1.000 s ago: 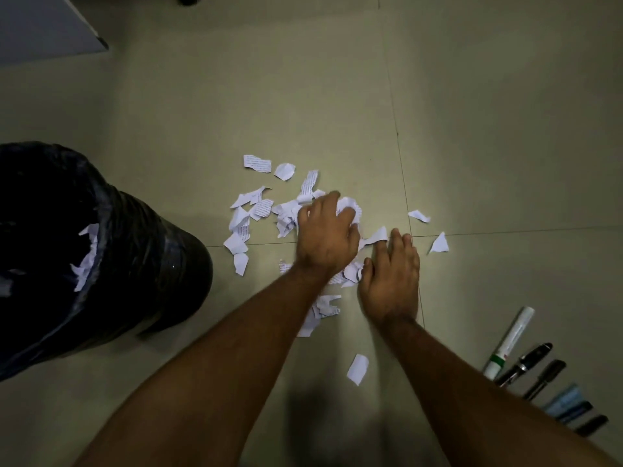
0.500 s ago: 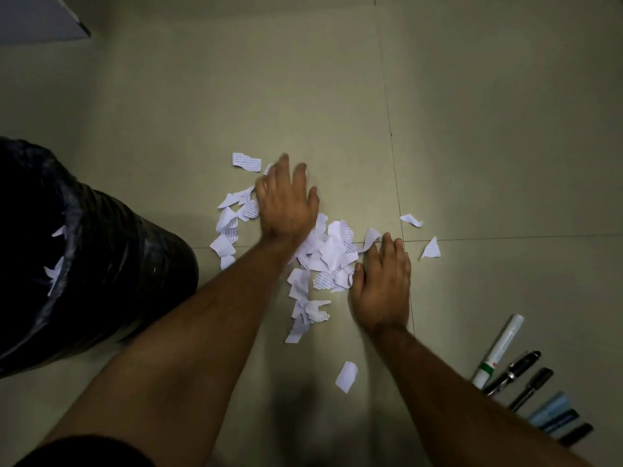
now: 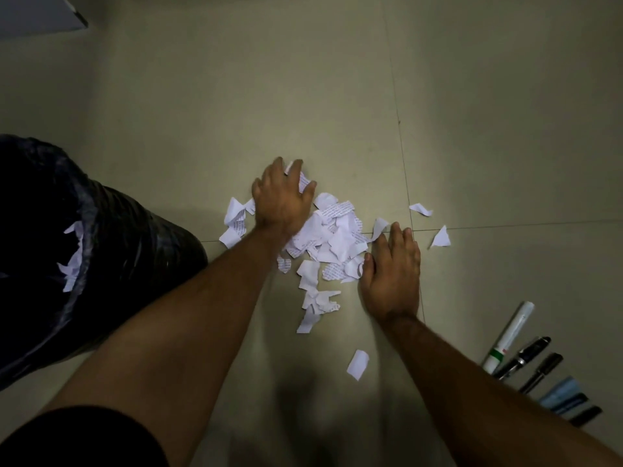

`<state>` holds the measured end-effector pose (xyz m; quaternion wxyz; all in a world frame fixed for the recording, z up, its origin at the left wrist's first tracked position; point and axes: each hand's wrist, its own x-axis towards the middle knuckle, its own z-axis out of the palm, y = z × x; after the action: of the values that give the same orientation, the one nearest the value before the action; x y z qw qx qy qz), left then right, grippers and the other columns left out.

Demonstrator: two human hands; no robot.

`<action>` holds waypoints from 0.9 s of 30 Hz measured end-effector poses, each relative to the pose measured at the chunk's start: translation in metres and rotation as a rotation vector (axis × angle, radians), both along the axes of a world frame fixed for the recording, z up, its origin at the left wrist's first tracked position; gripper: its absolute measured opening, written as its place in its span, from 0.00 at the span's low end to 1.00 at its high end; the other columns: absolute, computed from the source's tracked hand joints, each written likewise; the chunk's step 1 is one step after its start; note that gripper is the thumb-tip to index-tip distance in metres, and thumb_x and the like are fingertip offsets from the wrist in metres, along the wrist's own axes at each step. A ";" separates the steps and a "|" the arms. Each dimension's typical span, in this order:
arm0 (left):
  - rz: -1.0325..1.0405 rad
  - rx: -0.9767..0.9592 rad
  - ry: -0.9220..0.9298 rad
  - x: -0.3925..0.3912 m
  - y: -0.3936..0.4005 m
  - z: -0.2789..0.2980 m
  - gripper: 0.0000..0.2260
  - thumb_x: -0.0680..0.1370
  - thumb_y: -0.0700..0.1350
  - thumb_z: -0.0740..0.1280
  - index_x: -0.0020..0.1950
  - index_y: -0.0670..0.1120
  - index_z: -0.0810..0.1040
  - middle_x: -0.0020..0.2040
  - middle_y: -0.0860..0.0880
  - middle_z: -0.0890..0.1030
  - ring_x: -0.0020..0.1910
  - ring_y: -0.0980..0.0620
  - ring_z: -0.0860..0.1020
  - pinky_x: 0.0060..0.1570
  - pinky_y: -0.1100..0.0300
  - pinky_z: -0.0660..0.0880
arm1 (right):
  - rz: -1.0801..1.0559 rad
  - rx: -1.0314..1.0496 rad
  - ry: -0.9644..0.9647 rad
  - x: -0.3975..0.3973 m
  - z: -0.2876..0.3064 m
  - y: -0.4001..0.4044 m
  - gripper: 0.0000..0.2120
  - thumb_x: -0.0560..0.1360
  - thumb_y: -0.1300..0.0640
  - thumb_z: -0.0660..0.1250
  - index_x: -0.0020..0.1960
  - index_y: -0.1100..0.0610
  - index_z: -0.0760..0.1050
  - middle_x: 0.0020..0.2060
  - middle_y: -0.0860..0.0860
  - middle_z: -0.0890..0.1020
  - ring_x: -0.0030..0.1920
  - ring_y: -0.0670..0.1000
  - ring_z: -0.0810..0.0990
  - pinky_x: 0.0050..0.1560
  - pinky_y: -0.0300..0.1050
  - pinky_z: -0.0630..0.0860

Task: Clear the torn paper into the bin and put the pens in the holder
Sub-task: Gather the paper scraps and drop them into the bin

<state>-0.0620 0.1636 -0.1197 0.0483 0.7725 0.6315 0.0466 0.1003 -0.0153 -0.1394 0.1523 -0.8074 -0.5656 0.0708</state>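
Note:
Torn white paper scraps (image 3: 332, 241) lie heaped on the tiled floor between my hands. My left hand (image 3: 281, 200) rests palm down on the pile's far left part, its fingers bent over some scraps. My right hand (image 3: 392, 271) lies flat on the floor against the pile's right edge. Loose scraps lie apart: two (image 3: 440, 238) to the right and one (image 3: 358, 364) nearer me. A bin (image 3: 111, 251) lined with a black bag stands at the left with paper inside. Several pens (image 3: 526, 358) and a white marker (image 3: 509, 335) lie side by side at the lower right.
A pale board or furniture corner (image 3: 40, 11) shows at the top left. A dark sleeve (image 3: 77, 436) fills the bottom left corner. Bare tiled floor (image 3: 337, 96) stretches beyond the pile.
My left hand has swept the far scraps rightward and toward me, packing the pile tighter. My right hand has stayed at the pile's right edge.

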 end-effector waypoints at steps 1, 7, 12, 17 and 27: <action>-0.042 -0.075 -0.018 0.004 -0.004 -0.002 0.24 0.79 0.60 0.53 0.70 0.50 0.73 0.71 0.41 0.71 0.71 0.39 0.69 0.69 0.43 0.63 | -0.004 -0.001 0.004 0.000 0.000 0.000 0.22 0.79 0.56 0.60 0.71 0.63 0.70 0.75 0.63 0.67 0.77 0.64 0.61 0.77 0.59 0.58; -0.101 0.129 -0.247 -0.004 -0.072 0.008 0.16 0.80 0.51 0.59 0.63 0.48 0.77 0.58 0.45 0.79 0.58 0.43 0.77 0.61 0.49 0.70 | 0.009 0.017 0.049 0.000 0.003 -0.002 0.22 0.79 0.54 0.58 0.71 0.61 0.71 0.74 0.62 0.68 0.76 0.64 0.62 0.76 0.60 0.59; 0.318 0.120 0.027 -0.031 -0.075 0.000 0.22 0.79 0.58 0.56 0.69 0.50 0.73 0.68 0.41 0.73 0.68 0.40 0.71 0.67 0.43 0.65 | 0.034 0.070 0.100 0.000 0.005 -0.002 0.23 0.81 0.50 0.54 0.70 0.59 0.72 0.72 0.60 0.72 0.75 0.64 0.65 0.74 0.61 0.60; 0.178 -0.094 -0.096 0.001 -0.100 0.004 0.31 0.77 0.65 0.47 0.73 0.49 0.70 0.72 0.40 0.71 0.71 0.38 0.69 0.68 0.43 0.65 | 0.063 0.077 0.098 0.001 0.004 -0.005 0.24 0.81 0.47 0.53 0.72 0.57 0.71 0.71 0.58 0.74 0.74 0.63 0.66 0.74 0.60 0.60; -0.074 -0.285 -0.189 0.004 -0.117 0.028 0.36 0.70 0.68 0.51 0.75 0.53 0.65 0.70 0.45 0.72 0.68 0.41 0.71 0.64 0.46 0.70 | 0.153 -0.037 0.260 0.010 0.017 -0.009 0.30 0.78 0.38 0.52 0.75 0.50 0.68 0.74 0.52 0.70 0.77 0.60 0.62 0.76 0.60 0.51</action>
<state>-0.0583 0.0467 -0.0915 0.2183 0.7726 0.5955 0.0270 0.1100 -0.0247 -0.1228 0.2036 -0.7486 -0.5996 0.1965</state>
